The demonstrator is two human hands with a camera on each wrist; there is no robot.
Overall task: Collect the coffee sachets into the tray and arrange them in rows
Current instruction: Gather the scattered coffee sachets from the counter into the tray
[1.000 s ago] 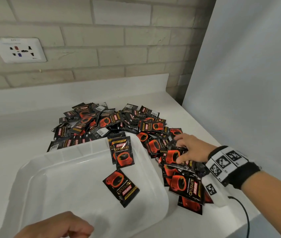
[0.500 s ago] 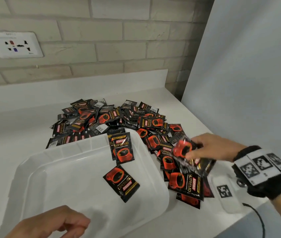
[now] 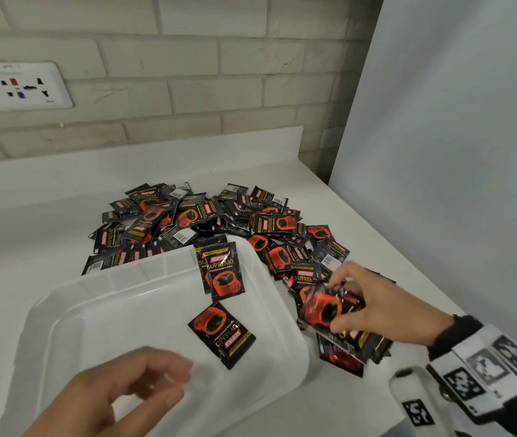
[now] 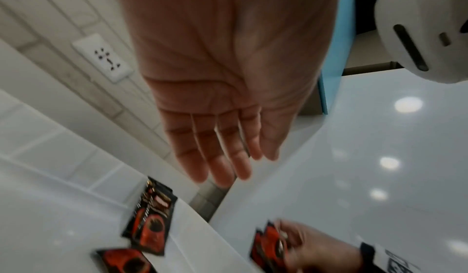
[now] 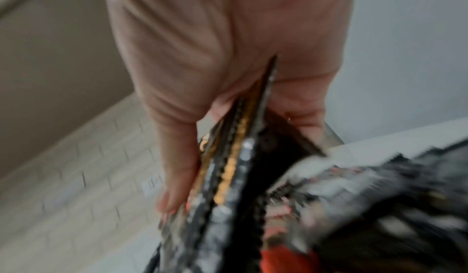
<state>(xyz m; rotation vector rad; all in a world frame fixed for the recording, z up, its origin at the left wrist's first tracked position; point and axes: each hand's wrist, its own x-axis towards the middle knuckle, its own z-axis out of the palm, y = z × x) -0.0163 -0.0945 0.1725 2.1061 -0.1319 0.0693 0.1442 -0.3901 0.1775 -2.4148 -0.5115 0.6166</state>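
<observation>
Coffee sachets (image 3: 325, 305) pinched in right hand (image 3: 386, 313) fingers beside tray (image 3: 295, 351), left hand (image 3: 118, 395) relaxed, empty

A white translucent plastic tray (image 3: 71, 313) with rounded corners fills the lower left of the head view, tilted at an angle to the frame. Two black-and-red coffee sachets lie inside it: one (image 3: 224, 271) propped against the tray's far right wall, upright to the view, and another (image 3: 221, 335) flat on the floor just below it, turned askew. The loose sachet pile (image 3: 206, 220) sprawls overlapping across the frame's centre, behind and right of the tray.
</observation>
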